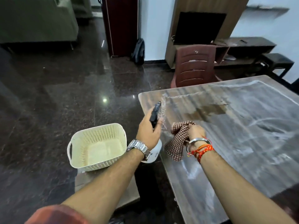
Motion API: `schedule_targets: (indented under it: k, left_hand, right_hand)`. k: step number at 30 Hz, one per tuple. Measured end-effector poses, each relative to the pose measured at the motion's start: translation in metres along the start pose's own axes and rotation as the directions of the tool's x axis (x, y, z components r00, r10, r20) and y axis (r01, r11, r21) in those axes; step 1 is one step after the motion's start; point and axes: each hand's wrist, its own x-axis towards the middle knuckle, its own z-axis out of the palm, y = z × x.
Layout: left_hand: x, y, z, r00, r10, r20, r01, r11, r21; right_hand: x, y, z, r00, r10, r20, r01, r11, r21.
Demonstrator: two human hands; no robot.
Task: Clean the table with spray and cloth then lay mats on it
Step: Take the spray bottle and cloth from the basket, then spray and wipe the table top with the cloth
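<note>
Left hand (149,131) gripping black-nozzled spray bottle (155,115), right hand (195,132) bunching cloth (177,141) — brown-checked, crumpled

Checkered cloth (177,139) and spray bottle (155,115) above streaked table (242,143).

spray bottle (155,112): body mostly hidden behind left hand (148,132), markings too small to read. cloth (177,139) partly bunched inside right hand (196,132), fingers buried in folds. surface (242,135) cut off right and bottom. wall shelf (267,9) blurred.
</note>
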Motion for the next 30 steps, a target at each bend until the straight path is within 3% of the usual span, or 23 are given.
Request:
schedule_targets:
  k: [3, 5, 8, 10, 12, 16, 21, 24, 30]
  left_hand:
    - [-0.015, 0.010, 0.031, 0.997, 0.028, -0.075, -0.027, 0.999, 0.018]
    - [-0.023, 0.017, 0.060, 0.988, 0.043, -0.146, -0.028, 0.994, 0.104]
    - [-0.029, 0.030, 0.098, 0.966, -0.120, -0.230, 0.162, 0.972, 0.173]
    - [-0.037, 0.036, 0.120, 0.929, -0.313, -0.199, 0.344, 0.927, 0.147]
    - [-0.045, 0.036, 0.131, 0.901, -0.412, -0.137, 0.430, 0.888, 0.160]
    - [-0.057, 0.039, 0.150, 0.882, -0.465, -0.075, 0.463, 0.827, 0.317]
    - [-0.054, 0.039, 0.155, 0.844, -0.533, -0.054, 0.500, 0.748, 0.437]
    - [-0.050, 0.039, 0.158, 0.842, -0.537, -0.049, 0.474, 0.694, 0.542]
    - [-0.040, 0.032, 0.157, 0.822, -0.559, -0.110, 0.527, 0.671, 0.522]
  right_hand:
    - [0.015, 0.002, -0.035, 0.998, 0.052, 0.033, -0.052, 0.999, 0.014]
    - [0.026, 0.012, -0.065, 0.998, -0.003, 0.067, 0.001, 1.000, 0.020]
    - [0.070, 0.054, -0.105, 1.000, 0.015, 0.011, -0.016, 0.999, 0.042]
    - [0.080, 0.078, -0.131, 0.998, 0.062, -0.024, -0.065, 0.987, -0.149]
    - [0.072, 0.088, -0.148, 0.994, 0.080, -0.080, -0.105, 0.910, -0.401]
    - [0.079, 0.109, -0.166, 0.994, -0.113, 0.000, 0.090, 0.792, -0.604]
    - [0.082, 0.127, -0.160, 0.964, -0.208, 0.168, 0.262, 0.620, -0.739]
    - [0.079, 0.136, -0.155, 0.922, -0.259, 0.287, 0.383, 0.509, -0.771]
    - [0.080, 0.149, -0.147, 0.787, -0.305, 0.536, 0.615, 0.316, -0.722]
